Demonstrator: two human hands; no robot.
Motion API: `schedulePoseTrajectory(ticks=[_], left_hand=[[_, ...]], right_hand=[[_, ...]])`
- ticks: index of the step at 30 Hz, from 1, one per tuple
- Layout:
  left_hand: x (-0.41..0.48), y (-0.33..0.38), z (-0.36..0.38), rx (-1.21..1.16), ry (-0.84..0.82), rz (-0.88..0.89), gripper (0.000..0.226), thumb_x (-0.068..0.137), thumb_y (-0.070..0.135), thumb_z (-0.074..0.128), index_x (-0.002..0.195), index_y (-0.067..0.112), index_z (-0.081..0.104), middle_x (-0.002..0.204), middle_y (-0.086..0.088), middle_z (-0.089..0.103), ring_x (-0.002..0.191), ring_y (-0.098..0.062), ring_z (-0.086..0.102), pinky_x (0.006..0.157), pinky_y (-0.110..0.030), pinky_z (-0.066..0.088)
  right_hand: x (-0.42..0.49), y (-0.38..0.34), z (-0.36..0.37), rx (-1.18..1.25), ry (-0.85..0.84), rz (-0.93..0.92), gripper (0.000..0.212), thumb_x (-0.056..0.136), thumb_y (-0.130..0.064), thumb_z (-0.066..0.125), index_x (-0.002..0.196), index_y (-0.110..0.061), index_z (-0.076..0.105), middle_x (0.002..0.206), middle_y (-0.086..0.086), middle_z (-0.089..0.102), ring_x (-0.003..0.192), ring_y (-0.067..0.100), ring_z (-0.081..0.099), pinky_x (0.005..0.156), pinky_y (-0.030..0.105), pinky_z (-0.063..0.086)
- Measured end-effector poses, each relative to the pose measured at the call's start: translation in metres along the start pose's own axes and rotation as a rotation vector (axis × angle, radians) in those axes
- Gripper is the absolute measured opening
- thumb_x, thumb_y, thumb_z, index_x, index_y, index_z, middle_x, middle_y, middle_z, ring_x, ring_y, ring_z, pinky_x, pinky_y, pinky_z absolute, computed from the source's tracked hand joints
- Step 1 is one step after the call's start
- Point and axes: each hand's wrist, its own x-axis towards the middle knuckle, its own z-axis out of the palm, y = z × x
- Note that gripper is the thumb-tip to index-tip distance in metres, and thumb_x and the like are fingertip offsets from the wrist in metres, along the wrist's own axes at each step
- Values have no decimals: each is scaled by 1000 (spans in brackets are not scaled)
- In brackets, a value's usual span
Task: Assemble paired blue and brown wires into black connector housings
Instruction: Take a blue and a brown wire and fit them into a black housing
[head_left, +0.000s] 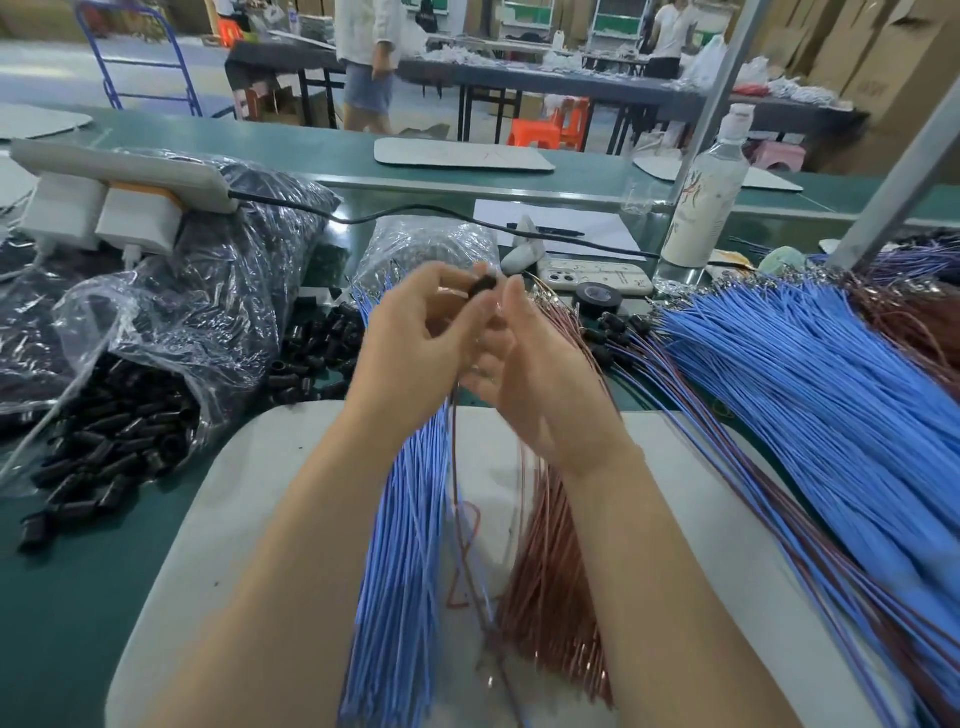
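writing: none readable; red print on the tall white plastic bottle (701, 208) is too blurred
task thing: small black plastic connector housing (487, 285), held up above the surface between both sets of fingertips, motion-blurred
wire pair: thin blue and brown wire pair (454, 457) hangs down from between the palms over the pad
left grip (415, 338): fingers curled, thumb and forefinger pinch the housing's left side
right grip (530, 364): fingers curled, fingertips pinch the housing's right side; exact hold blurred
blue stock: bundle of loose blue wires (400, 571) lies on the pad under the left forearm
brown stock: bundle of loose brown wires (550, 571) lies just beside it, under the right wrist
pad: pale grey rounded work pad (249, 493) on the green surface (78, 597)
housings: pile of black housings (114, 457) spills from a clear plastic bag (156, 312), left
right side: wide fan of blue wires (805, 389)
behind hands: phone in white case (597, 275), black tape roll (597, 300)
room: workshop, stacked cardboard boxes (883, 52), orange plastic stools (550, 127), standing person (363, 52) at dark tables
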Motion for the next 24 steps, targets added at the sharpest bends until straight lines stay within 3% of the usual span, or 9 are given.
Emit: schedulePoseTrajectory(ticks=[2, 5, 8, 11, 15, 17, 19, 21, 24], left_hand=[[8, 26, -9, -65, 41, 36, 5, 90, 24, 61, 92, 20, 60, 77, 7, 72, 52, -1, 58, 54, -20, 48], [22, 68, -21, -127, 175, 110, 9, 91, 24, 60, 94, 16, 60, 81, 3, 73, 50, 3, 54, 50, -14, 43], [37, 102, -18, -310, 273, 127, 9, 91, 25, 60, 85, 19, 57, 72, 7, 72, 51, 1, 51, 52, -18, 44], [58, 121, 7, -432, 350, 100, 20, 92, 26, 60, 75, 15, 59, 54, 11, 59, 46, -2, 43, 51, -18, 43], [75, 109, 72, -613, 316, -96, 17, 94, 22, 57, 92, 5, 58, 70, -2, 61, 47, -6, 44, 45, -17, 39], [68, 85, 117, -653, 137, -350, 14, 96, 16, 54, 97, 3, 52, 76, -3, 59, 57, -8, 49, 51, -16, 43], [51, 58, 160, -621, -69, -573, 6, 96, 9, 49, 91, 7, 47, 74, -2, 47, 62, -11, 45, 55, -18, 41], [34, 35, 193, -579, -149, -736, 14, 95, 7, 48, 83, 12, 44, 70, -2, 39, 60, -13, 38, 54, -21, 35], [16, 13, 220, -448, -167, -758, 25, 92, 10, 51, 69, 15, 41, 68, -5, 35, 68, -19, 35, 67, -29, 33]], right_hand=[[-3, -11, 10, 16, -102, 65, 45, 92, -49, 39, 117, -17, 58, 100, 9, 64, 88, 21, 65, 89, 39, 51], [-17, -41, 15, -21, -206, 92, 43, 92, -43, 40, 117, -12, 56, 74, 1, 64, 68, 18, 66, 69, 31, 57], [-45, -79, 9, -139, -253, 5, 32, 98, -25, 36, 117, -8, 56, 59, -2, 48, 48, 13, 51, 48, 20, 44], [-81, -118, -9, -266, -131, -43, 29, 96, -19, 40, 116, -8, 58, 53, -6, 35, 39, 5, 32, 38, 14, 28], [-119, -140, -47, -723, 326, -4, 15, 100, -15, 44, 105, -19, 58, 45, -6, 44, 34, 5, 32, 34, 13, 26], [-125, -128, -72, -1043, 580, 107, 9, 99, -19, 46, 95, -19, 53, 52, -5, 58, 40, 9, 47, 39, 19, 38], [-127, -104, -96, -1296, 707, 262, 10, 98, -21, 47, 95, -14, 53, 80, 8, 70, 73, 20, 65, 66, 30, 52], [-129, -76, -111, -1472, 777, 406, 18, 97, -21, 48, 104, -7, 57, 106, 18, 66, 102, 32, 60, 85, 39, 48], [-131, -55, -119, -1506, 902, 450, 23, 94, -24, 51, 109, -8, 59, 113, 18, 63, 109, 34, 56, 85, 39, 45]])
